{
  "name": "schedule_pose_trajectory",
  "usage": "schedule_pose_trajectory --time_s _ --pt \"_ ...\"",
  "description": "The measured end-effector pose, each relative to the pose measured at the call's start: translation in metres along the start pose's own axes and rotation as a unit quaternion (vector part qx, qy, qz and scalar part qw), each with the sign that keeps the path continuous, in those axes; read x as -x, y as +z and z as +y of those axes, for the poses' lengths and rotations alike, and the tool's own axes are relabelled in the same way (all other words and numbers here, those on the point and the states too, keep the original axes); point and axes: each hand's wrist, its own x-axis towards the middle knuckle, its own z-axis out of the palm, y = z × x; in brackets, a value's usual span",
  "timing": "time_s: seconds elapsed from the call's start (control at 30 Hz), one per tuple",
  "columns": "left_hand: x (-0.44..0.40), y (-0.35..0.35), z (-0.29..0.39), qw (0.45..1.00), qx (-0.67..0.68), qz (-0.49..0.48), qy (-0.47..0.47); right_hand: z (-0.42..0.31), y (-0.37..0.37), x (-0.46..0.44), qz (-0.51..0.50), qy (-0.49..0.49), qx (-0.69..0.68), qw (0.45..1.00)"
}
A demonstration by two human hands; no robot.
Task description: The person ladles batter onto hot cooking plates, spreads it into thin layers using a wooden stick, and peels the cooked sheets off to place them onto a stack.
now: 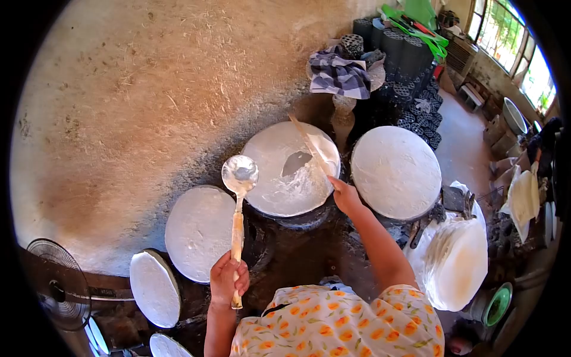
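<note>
My left hand (229, 279) is wrapped round the wooden handle of a metal ladle (240, 172), whose wet, whitish bowl is raised at the left edge of the middle round griddle (264, 146). In my right hand (345, 195) is a long, thin wooden spatula (310, 144), lying slantwise across the right part of that griddle. White batter (303, 187) covers most of the griddle's surface, streaked and uneven near the spatula. A bare grey patch (295, 163) shows near its middle.
White-covered round griddles stand on the right (395, 172) and left (199, 232). A stack of thin white sheets (453, 262) is at my right. Behind are coal briquettes (407, 56) and a checked cloth (339, 74). A fan (56, 288) stands far left, beside the wall (119, 119).
</note>
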Motion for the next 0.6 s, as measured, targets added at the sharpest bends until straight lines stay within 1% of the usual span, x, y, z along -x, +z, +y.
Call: schedule_pose_trajectory --time_s 0.03,0.07,0.1,0.17,0.2,0.23,0.3,0.33,0.37,0.4,0.43,0.47,0.5,0.53,0.57,0.6 --pt "0.002 -0.001 0.000 1.000 -0.008 0.013 0.004 -0.006 -0.004 0.011 -0.008 -0.002 -0.013 1.000" --pt "0.003 -0.003 -0.001 1.000 -0.018 0.012 0.007 0.003 -0.005 0.020 0.026 -0.031 -0.032 0.999" --pt "0.003 -0.004 0.000 1.000 -0.017 0.014 0.006 0.003 -0.011 0.025 0.023 -0.032 -0.032 0.999" --pt "0.004 -0.006 0.000 1.000 0.017 -0.005 -0.002 0.001 -0.024 0.038 0.026 0.105 0.004 0.994" --pt "0.001 -0.005 -0.001 1.000 0.018 -0.007 -0.002 0.012 -0.017 0.041 0.029 0.078 0.001 0.996" --pt "-0.001 -0.005 -0.004 1.000 0.013 -0.007 -0.005 0.011 -0.011 0.044 0.007 0.065 -0.036 0.997" --pt "-0.006 -0.004 -0.004 1.000 0.009 -0.011 -0.012 0.003 0.006 0.049 -0.022 -0.008 0.004 1.000" --pt "-0.010 -0.005 0.000 0.997 0.049 -0.043 -0.039 -0.002 0.007 0.048 -0.083 0.042 -0.012 0.996" --pt "-0.014 -0.009 0.004 0.991 0.088 -0.076 -0.065 -0.005 -0.001 0.050 -0.079 0.044 -0.010 0.996" --pt "-0.015 -0.016 0.008 0.965 0.212 -0.127 -0.085 -0.014 -0.012 0.052 -0.078 0.041 -0.007 0.996" --pt "-0.012 -0.020 0.011 0.951 0.259 -0.160 -0.056 -0.019 -0.019 0.053 -0.077 0.038 -0.005 0.996" --pt "-0.008 -0.022 0.013 0.951 0.267 -0.156 -0.021 -0.006 -0.024 0.056 -0.014 0.005 -0.022 1.000" --pt "-0.003 -0.019 0.017 0.950 0.276 -0.149 0.014 -0.015 -0.036 0.056 -0.009 0.102 -0.016 0.995" --pt "-0.003 -0.019 0.018 0.949 0.278 -0.147 0.012 -0.003 -0.033 0.058 -0.012 0.100 0.003 0.995" --pt "-0.004 -0.017 0.020 0.969 0.219 -0.115 0.024 0.011 -0.027 0.063 -0.016 0.099 0.022 0.995" --pt "-0.006 -0.015 0.022 0.983 0.158 -0.083 0.037 0.009 -0.019 0.069 -0.038 0.087 0.017 0.995"
